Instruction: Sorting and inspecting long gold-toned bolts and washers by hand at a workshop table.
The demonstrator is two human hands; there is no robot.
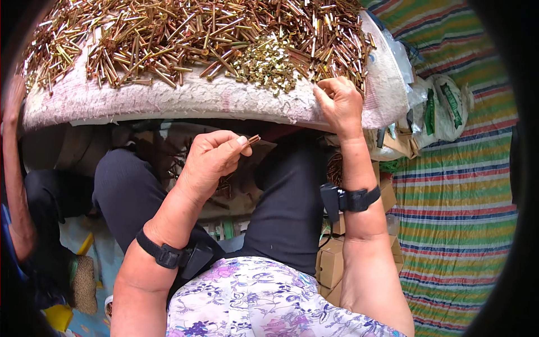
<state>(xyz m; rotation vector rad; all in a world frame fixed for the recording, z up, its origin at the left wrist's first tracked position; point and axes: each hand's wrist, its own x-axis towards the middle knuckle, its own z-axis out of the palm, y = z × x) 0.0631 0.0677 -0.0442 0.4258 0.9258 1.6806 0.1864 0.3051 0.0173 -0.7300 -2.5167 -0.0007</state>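
My left hand [210, 160] is held above my lap, its fingers pinched on a small brass-coloured metal pin [252, 139] that sticks out past the thumb. My right hand [338, 101] reaches up to the near edge of the work surface, fingers curled among the metal pieces there; what it holds, if anything, is hidden. A large heap of long brass-coloured pins [185, 39] covers a whitish padded cloth [168, 101]. A smaller clump of short yellowish fittings [268, 66] lies in the heap just left of my right hand. Both wrists carry black straps.
Another person's forearm [14, 168] comes in at the far left edge. Brown cardboard boxes [331, 258] stand by my right leg. Plastic bags [443, 106] lie to the right on a striped mat [455, 213]. More pins lie in a cloth on my lap [236, 191].
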